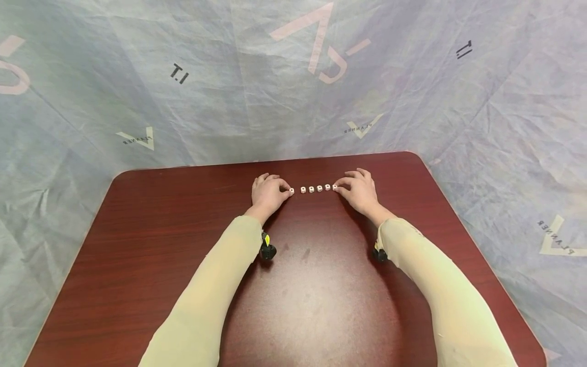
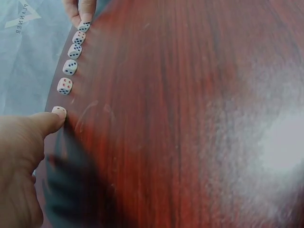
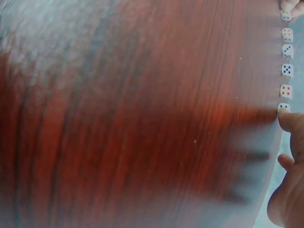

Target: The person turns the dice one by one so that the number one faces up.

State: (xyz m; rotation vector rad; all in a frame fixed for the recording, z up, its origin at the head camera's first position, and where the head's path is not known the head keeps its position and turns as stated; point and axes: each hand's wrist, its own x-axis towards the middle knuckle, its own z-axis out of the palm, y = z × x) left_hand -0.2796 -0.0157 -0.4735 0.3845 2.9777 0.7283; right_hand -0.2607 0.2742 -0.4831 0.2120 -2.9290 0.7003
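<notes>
Several white dice (image 1: 311, 189) stand in a row near the far edge of the table. At the row's left end, my left hand (image 1: 267, 192) pinches the end die (image 2: 59, 110) between thumb and finger, with a wider gap to its neighbour die (image 2: 65, 86). My right hand (image 1: 361, 192) pinches the right end die (image 3: 283, 107), which sits close to a die with red pips (image 3: 286, 91). The dice between the hands show red or dark pips and nobody touches them. Fingertips partly cover both end dice.
The dark red wooden table (image 1: 183, 214) has rounded far corners. Behind and beside it hangs a pale printed sheet (image 1: 220, 102). A small black device (image 1: 267, 248) is on the left wrist, another black device (image 1: 379, 253) on the right. Glare brightens the table's near middle.
</notes>
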